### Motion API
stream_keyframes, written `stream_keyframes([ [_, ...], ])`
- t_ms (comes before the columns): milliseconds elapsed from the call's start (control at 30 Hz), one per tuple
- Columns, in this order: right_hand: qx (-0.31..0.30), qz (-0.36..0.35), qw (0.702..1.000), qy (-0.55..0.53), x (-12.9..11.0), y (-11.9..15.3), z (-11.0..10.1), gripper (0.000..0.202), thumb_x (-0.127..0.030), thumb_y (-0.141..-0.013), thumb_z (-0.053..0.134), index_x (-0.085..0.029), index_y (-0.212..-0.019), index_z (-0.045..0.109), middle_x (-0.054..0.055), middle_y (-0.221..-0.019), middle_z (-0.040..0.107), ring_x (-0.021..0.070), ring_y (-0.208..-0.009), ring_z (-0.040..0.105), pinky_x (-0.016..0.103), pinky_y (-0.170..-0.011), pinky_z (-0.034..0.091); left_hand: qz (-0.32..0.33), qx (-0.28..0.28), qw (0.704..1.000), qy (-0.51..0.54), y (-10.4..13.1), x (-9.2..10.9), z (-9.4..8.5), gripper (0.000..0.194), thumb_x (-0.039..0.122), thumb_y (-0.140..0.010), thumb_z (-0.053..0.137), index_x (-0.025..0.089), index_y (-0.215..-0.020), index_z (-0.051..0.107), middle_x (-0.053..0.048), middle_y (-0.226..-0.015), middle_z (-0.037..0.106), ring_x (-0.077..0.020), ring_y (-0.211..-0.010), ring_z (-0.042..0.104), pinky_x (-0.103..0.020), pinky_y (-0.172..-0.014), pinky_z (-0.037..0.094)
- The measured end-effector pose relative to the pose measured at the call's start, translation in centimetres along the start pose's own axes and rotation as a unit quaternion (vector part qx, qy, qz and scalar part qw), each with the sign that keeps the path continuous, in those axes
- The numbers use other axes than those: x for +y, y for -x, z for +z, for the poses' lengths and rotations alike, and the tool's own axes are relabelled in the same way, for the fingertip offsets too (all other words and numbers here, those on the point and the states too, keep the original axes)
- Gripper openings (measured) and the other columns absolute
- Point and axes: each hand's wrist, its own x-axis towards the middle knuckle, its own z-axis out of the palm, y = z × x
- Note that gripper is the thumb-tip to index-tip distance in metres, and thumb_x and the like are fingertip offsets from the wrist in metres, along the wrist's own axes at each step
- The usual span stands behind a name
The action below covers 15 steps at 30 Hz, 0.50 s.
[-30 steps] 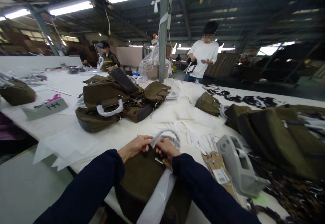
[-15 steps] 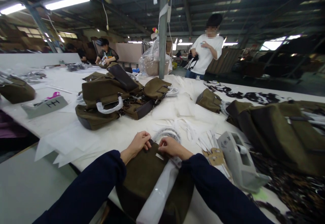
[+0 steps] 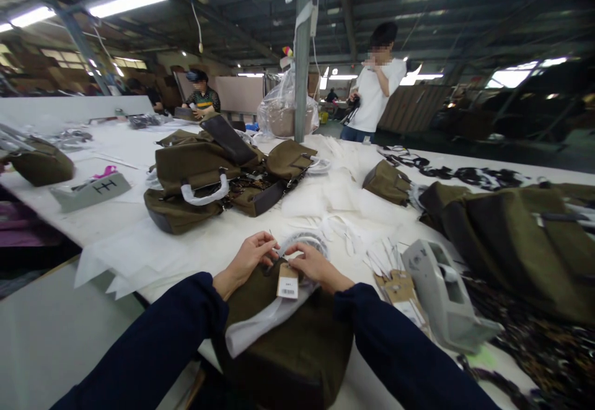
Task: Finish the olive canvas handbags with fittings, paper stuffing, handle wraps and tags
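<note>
An olive-brown bag (image 3: pixel 297 348) lies at the near table edge in front of me, with a white wrapped strip (image 3: pixel 260 326) across it. A small tan hang tag (image 3: pixel 288 286) dangles at the bag's top. My left hand (image 3: pixel 251 255) pinches the tag's string from the left. My right hand (image 3: pixel 313 264) holds the same string from the right, fingertips nearly touching the left ones. Just beyond my hands lies a wrapped bag handle (image 3: pixel 307 241).
A grey tape dispenser (image 3: pixel 441 298) and a stack of tags (image 3: pixel 400 289) lie to the right. A heap of olive bags (image 3: pixel 204 174) lies ahead left, more bags (image 3: pixel 511 236) lie right. A post (image 3: pixel 302 51) rises mid-table. A person in white (image 3: pixel 376 91) stands beyond.
My hands rose off the bag's top and came together at a string. The hang tag now hangs in view. The white strip slid left. The person in white raised a hand.
</note>
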Motion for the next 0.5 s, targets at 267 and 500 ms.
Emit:
stream_keyframes([
  [267, -0.016, -0.071, 0.986, 0.148, -0.6, -1.0, 0.0, 0.012, -0.010, -0.067, 0.071, -0.020, -0.072, 0.066, 0.001, -0.067, 0.061, 0.0208, -0.076, 0.060, 0.030, -0.071, 0.038, -0.041, -0.019, 0.998, -0.046, 0.4, -0.2, 0.6, 0.031, 0.040, -0.074, 0.074, 0.014, -0.084, 0.059, -0.005, -0.078, 0.066, -0.0137, -0.062, 0.063, -0.018, -0.045, 0.049],
  [500, -0.062, -0.051, 0.995, 0.065, 1.3, 1.9, -0.1, 0.005, -0.018, -0.085, 0.057, -0.021, -0.087, 0.060, -0.004, -0.051, 0.061, 0.0138, -0.045, 0.057, 0.023, -0.050, 0.040, -0.043, -0.028, 0.997, -0.064, 0.6, -0.8, 0.6, 0.031, 0.042, -0.076, 0.071, 0.014, -0.084, 0.059, -0.005, -0.080, 0.067, -0.0117, -0.061, 0.061, -0.017, -0.047, 0.047],
])
